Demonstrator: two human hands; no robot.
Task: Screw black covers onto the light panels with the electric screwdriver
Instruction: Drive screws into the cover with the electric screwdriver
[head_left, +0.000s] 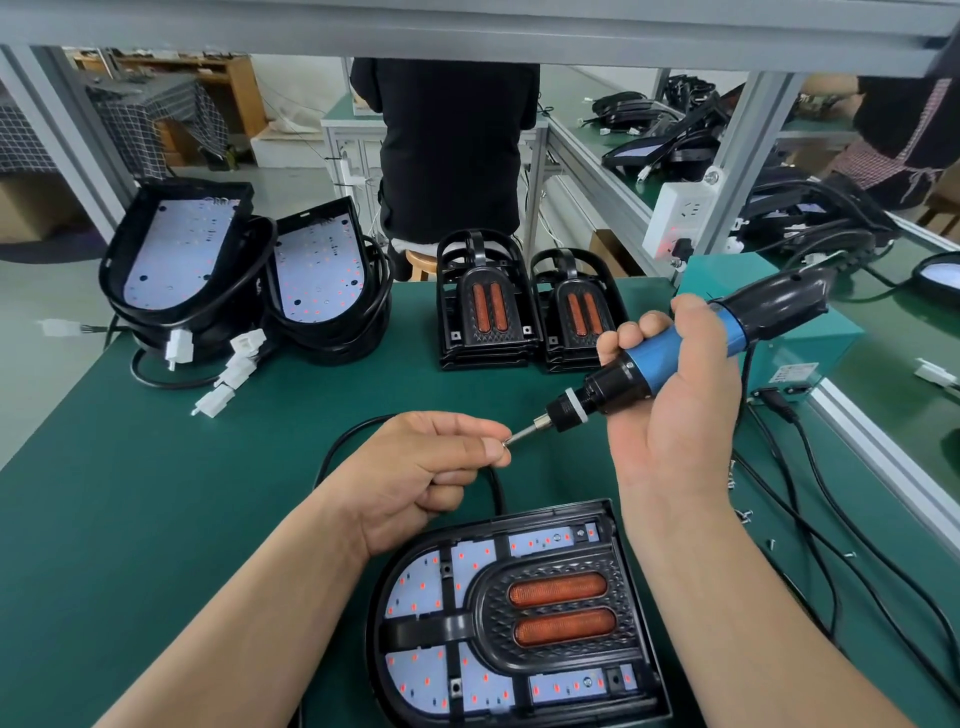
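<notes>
Blue-black electric screwdriver (675, 358), gripped in right hand (670, 415); left hand (415, 467) fingers (467, 427) pinch bit tip. Green worktop (156, 493) behind: stacked black covers (485, 306), white light panels (176, 254).

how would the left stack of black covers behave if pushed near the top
The left stack of black covers looks like rigid plastic, probably light given the open frames. Nested loosely, the upper ones might slide off.
</notes>
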